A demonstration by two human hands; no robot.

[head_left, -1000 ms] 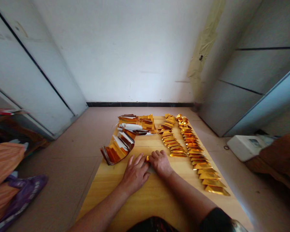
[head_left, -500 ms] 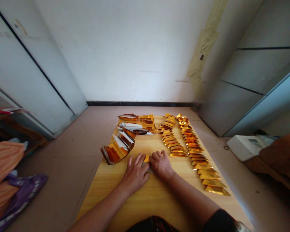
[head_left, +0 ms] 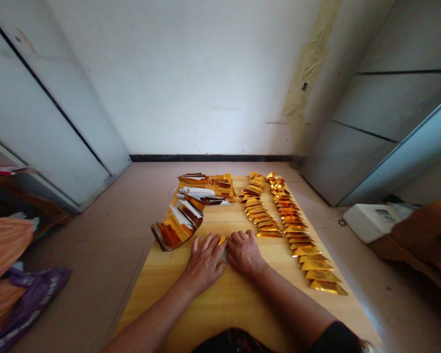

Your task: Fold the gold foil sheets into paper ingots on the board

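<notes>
Both hands lie side by side on a wooden table, pressing a small piece of gold foil paper that shows only between them. My left hand lies flat with its fingers stretched out over the paper. My right hand rests with its fingers curled down on the paper's right side. A curved stack of unfolded gold foil sheets lies just beyond my left hand.
Two long rows of folded gold pieces run along the table's right half, and more foil sheets lie at the far end. A white device sits on the floor at the right. Orange and purple bags lie at the left.
Both hands stay on the gold paper and have barely shifted. The view has tilted slightly.
</notes>
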